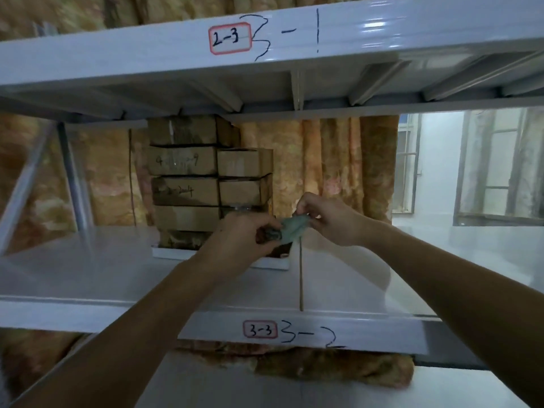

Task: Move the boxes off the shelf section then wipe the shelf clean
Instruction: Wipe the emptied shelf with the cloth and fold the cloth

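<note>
With the shelf (88,275) bare, your left hand (244,234) and right hand (326,219) each pinch the green cloth (294,228); judged next: spread it, press down and wipe.

Both hands (241,234) seemingly stretching cloth (294,228)

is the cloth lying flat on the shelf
No, both the left hand and right hand hold the green cloth above the shelf.
</note>
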### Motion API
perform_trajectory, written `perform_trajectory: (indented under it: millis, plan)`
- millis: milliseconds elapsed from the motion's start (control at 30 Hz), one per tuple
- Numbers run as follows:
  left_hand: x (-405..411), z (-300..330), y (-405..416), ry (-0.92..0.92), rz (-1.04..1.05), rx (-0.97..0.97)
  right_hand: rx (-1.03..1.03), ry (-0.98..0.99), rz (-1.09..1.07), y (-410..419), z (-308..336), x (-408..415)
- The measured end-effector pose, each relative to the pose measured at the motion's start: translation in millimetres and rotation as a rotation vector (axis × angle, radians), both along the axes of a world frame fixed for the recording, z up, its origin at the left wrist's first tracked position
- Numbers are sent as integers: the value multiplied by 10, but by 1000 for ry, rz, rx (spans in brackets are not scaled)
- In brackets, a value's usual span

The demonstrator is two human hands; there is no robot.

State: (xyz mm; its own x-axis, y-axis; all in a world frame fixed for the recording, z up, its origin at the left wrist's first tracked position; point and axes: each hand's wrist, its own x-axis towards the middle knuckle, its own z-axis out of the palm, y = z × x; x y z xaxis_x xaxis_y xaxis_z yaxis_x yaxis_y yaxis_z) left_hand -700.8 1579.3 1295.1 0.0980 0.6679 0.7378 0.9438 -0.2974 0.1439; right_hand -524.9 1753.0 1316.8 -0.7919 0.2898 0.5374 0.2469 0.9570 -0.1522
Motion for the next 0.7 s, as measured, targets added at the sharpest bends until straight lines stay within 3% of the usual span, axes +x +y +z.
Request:
perform_trajectory:
  millis: [233, 400, 700]
  plan:
    - [-279, -35, 298, 204, 58, -213, 13, -201, -137, 141, -99, -421]
    - [-332, -149, 391, 114, -27, -291, 81, -323, -194, 108, -147, -540]
    - [-240, -261, 608, 74, -25, -252, -1, -279, -282, 194, -163, -657]
